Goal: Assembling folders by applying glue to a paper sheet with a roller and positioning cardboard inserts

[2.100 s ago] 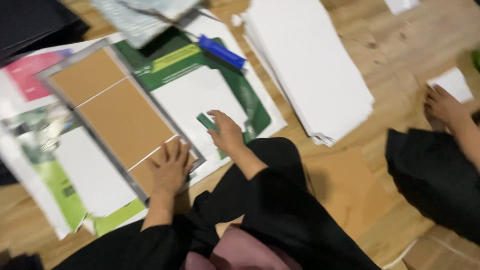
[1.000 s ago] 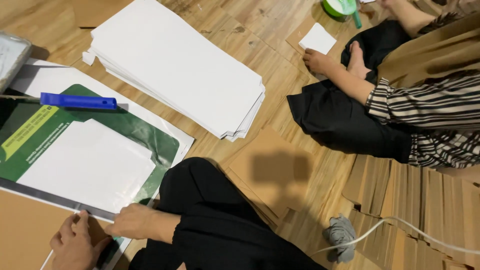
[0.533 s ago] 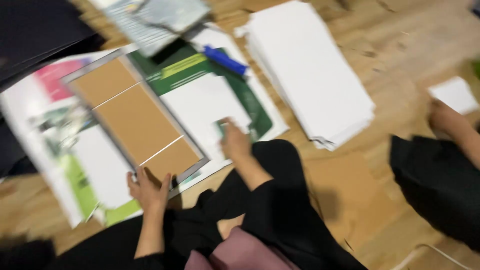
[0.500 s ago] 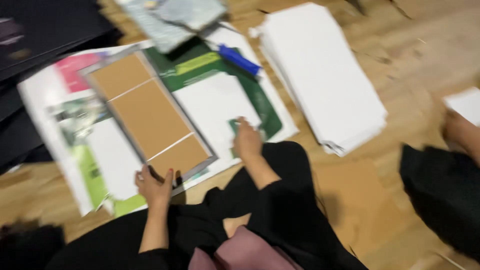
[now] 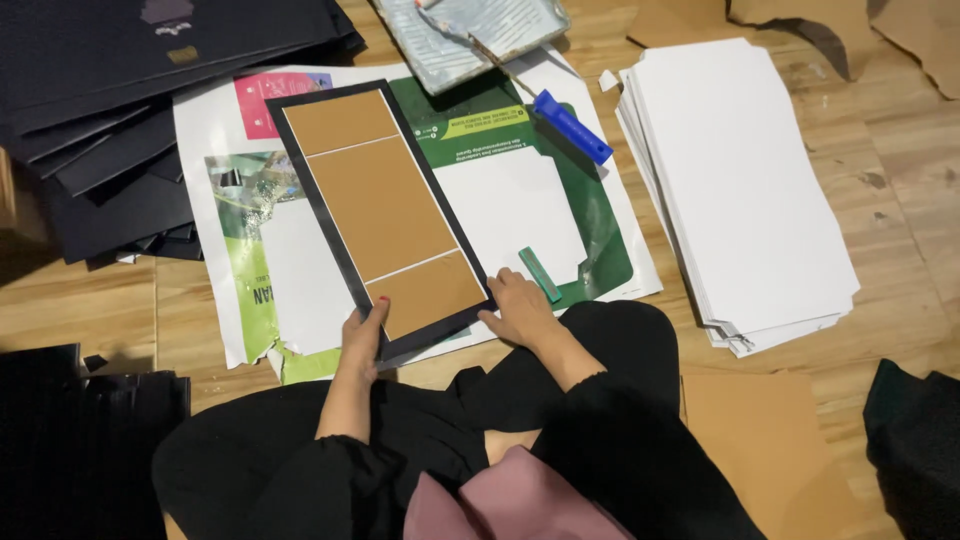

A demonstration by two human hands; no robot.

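Centre-left panel: your left hand (image 5: 362,338) now grips the black-bordered brown board (image 5: 382,215)'s lower edge.
Right hand (image 5: 520,308): open, flat, pressing its corner; steadied since earlier.

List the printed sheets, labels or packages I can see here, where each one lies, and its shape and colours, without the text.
Large printed poster: on the floor under the work, rectangular, white with green picture areas.
Pink label patch: poster's top left, small rectangle.
Green printed sheet: right of the brown-and-black board, with a yellow-green band.
Board: near corners held by left hand and right hand.
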